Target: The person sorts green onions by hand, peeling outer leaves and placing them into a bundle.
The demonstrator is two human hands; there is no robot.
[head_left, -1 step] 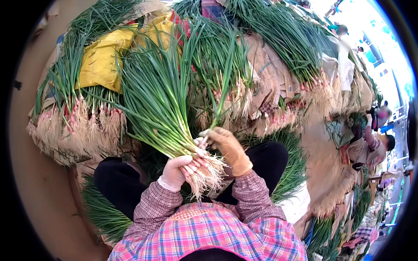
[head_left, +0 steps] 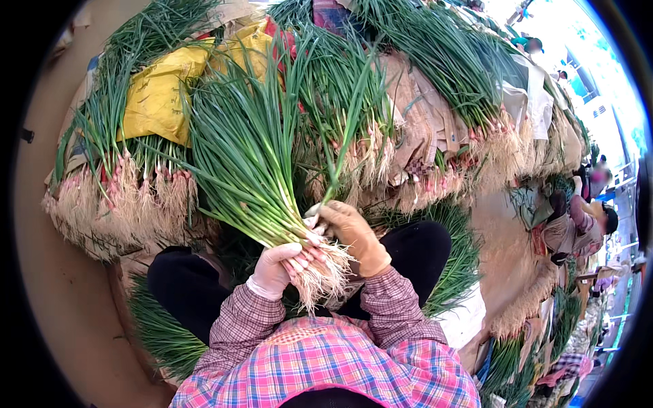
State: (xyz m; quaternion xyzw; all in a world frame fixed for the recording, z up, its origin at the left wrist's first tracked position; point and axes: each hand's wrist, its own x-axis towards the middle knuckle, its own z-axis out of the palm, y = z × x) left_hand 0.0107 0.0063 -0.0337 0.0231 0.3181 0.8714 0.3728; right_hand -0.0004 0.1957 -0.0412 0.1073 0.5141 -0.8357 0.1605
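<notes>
A thick bunch of spring onions (head_left: 262, 183) fans out in front of me, its green leaves pointing away and its pale roots (head_left: 326, 272) toward my lap. My left hand (head_left: 275, 268), in a whitish glove, is closed around the bunch just above the roots, thumb on top. At the bunch's right side, my right hand (head_left: 354, 234) wears a tan glove and pinches the lower end of a single spring onion (head_left: 333, 178). That stalk leans away to the right, apart from most of the bunch. The right fingertips are partly hidden behind the stems.
Heaps of spring onions (head_left: 449, 75) lie across the far side, roots toward me, with a yellow sack (head_left: 160, 92) and brown sacking (head_left: 415, 95) among them. More green leaves (head_left: 163, 333) lie beside my knees. A person (head_left: 585, 224) sits at the far right.
My right hand has shifted slightly to the left with the single spring onion, which tilts a little differently. My left hand and the bunch have stayed in place.
</notes>
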